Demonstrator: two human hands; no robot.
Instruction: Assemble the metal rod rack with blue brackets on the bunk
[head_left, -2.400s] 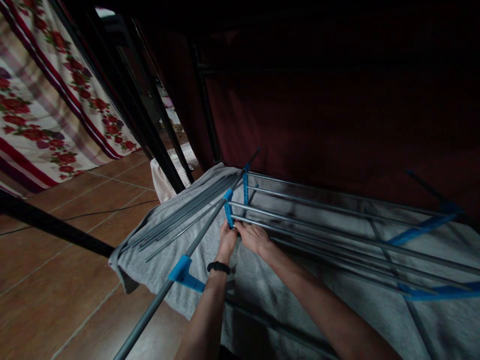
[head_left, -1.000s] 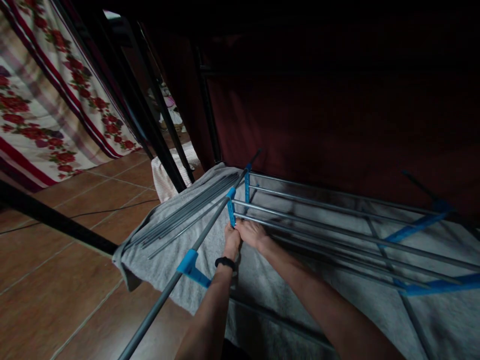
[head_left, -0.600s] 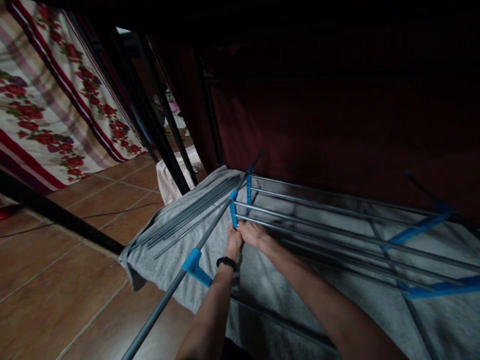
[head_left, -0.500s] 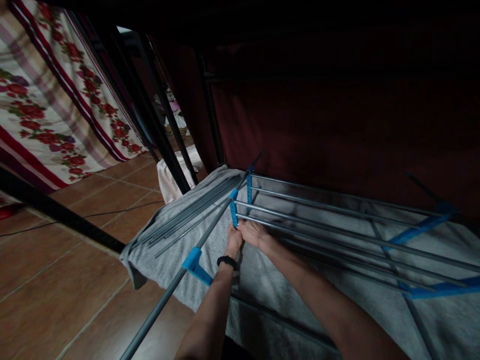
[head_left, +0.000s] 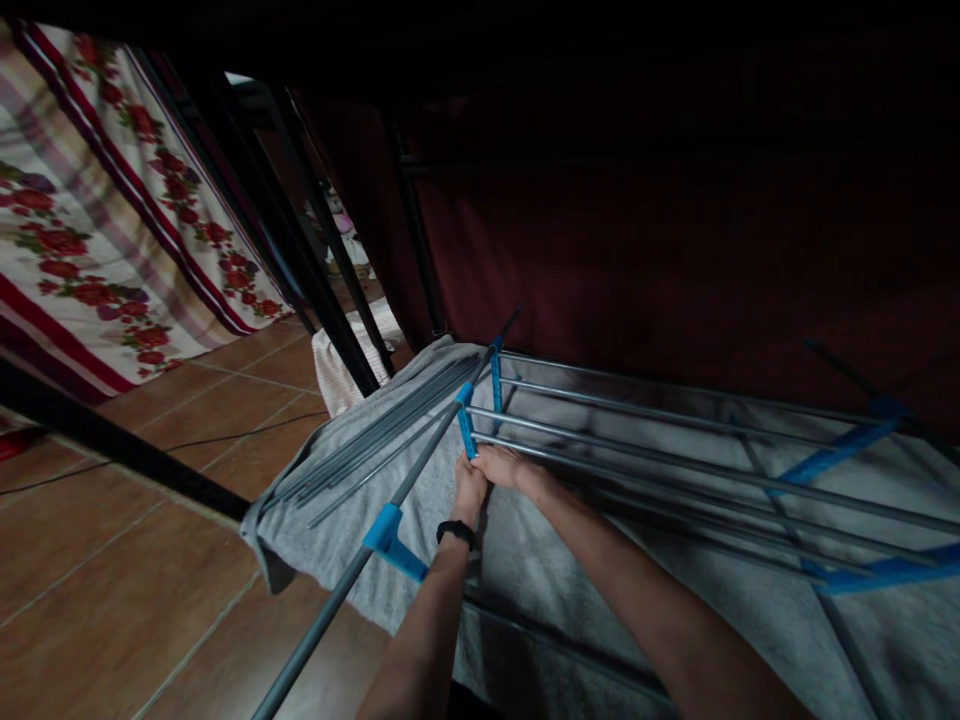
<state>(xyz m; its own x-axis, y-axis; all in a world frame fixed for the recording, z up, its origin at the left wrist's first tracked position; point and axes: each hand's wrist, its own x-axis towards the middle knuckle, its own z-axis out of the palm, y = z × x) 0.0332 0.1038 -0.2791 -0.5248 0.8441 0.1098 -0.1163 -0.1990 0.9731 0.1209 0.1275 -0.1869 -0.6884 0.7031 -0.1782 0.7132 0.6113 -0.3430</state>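
A rack of grey metal rods and blue plastic brackets lies before me. My left hand (head_left: pixel 470 485), below a black wristband (head_left: pixel 455 533), is closed at the lower end of a blue bracket (head_left: pixel 465 430). My right hand (head_left: pixel 501 466) is closed beside it, fingertips touching the same end. The lowest metal rod (head_left: pixel 675 530) comes out from behind my right forearm, in line with that hand; its near end is hidden by the fingers. Two rods above it meet the bracket. A long grey pole (head_left: pixel 341 590) slants through the bracket tops, with another blue bracket (head_left: pixel 391 542) nearer me.
Several loose rods (head_left: pixel 382 430) lie on the grey blanket (head_left: pixel 525 570) at left. Blue brackets (head_left: pixel 885 572) stand at the rack's right end. Dark frame posts (head_left: pixel 300 240) rise on the left, over a tiled floor (head_left: pixel 180 500) with a black cable. A dark red cloth (head_left: pixel 637 270) hangs behind.
The view has shifted very slightly. Both hands stay together at the bracket's lower end, with almost no visible movement; the rods and brackets keep their arrangement.
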